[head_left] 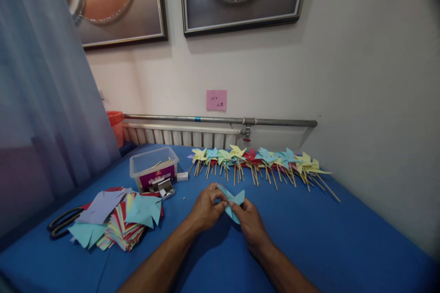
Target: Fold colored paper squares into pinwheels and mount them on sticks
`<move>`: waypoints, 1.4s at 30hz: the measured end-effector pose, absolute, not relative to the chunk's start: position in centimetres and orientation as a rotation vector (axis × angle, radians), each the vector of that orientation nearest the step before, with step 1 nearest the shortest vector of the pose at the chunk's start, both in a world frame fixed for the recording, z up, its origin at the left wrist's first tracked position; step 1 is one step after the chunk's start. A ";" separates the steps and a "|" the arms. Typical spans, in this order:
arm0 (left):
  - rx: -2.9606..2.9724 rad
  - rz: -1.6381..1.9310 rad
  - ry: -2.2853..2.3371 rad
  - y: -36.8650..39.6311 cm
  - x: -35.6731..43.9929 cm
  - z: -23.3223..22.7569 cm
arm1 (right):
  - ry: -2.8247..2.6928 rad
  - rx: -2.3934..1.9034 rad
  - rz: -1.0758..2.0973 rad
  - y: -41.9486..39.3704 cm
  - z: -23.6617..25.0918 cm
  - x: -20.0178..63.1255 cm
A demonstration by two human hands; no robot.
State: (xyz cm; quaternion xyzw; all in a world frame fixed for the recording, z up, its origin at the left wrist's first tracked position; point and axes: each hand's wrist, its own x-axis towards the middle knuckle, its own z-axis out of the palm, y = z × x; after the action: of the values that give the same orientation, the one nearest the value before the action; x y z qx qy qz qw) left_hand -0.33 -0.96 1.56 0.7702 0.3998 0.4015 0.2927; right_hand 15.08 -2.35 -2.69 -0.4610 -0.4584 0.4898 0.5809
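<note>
Both hands meet over the middle of the blue table (326,238), pinching a light blue folded paper piece (235,199) between them. My left hand (206,208) grips its left side with fingers curled in. My right hand (249,222) holds its lower right part. The paper's flaps stick up and out like pinwheel blades. A stack of cut coloured paper squares (123,222) lies to the left of my left forearm.
A row of finished paper pinwheels on wooden sticks (261,162) lies along the table's far edge. A clear plastic box (154,168) with sticks, a small stapler (164,187), and black scissors (63,222) sit at the left. A curtain hangs at left; a radiator and pipe run behind.
</note>
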 end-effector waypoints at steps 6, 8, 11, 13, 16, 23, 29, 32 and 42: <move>2.039 1.059 1.107 -1.0 -0.4 1.8 | -1.068 -1.048 1.183 -2.4 -2.8 15.1; 2.029 1.024 1.143 -1.0 -0.4 1.9 | -1.070 -1.062 1.179 -2.5 -2.7 15.1; 1.982 1.000 1.184 -1.0 -0.3 1.8 | -1.062 -1.055 1.192 -2.7 -2.4 15.0; 1.903 0.985 1.213 -0.9 -0.2 1.6 | -1.051 -1.037 1.205 -2.8 -2.2 15.0; 1.782 0.982 1.200 -0.8 0.0 1.1 | -1.049 -1.017 1.225 -3.0 -1.9 14.9; 1.720 1.012 1.173 -0.8 0.2 1.0 | -1.053 -1.021 1.223 -2.9 -2.1 15.0; 1.711 1.018 1.180 -0.8 0.3 1.0 | -1.086 -1.061 1.169 -2.5 -2.5 15.0; 1.696 1.041 1.166 -0.8 0.3 1.0 | -1.076 -1.063 1.142 -2.2 -2.8 15.0; 1.674 1.069 1.152 -1.0 0.3 1.2 | -1.081 -0.960 1.187 -2.5 -2.9 15.2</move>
State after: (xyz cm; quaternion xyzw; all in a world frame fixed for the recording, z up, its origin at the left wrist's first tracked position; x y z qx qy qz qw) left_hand 0.31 -1.03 1.19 0.6649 0.4574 0.4246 0.4103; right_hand 15.17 -2.51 -2.90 -0.4132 -0.4651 0.5105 0.5936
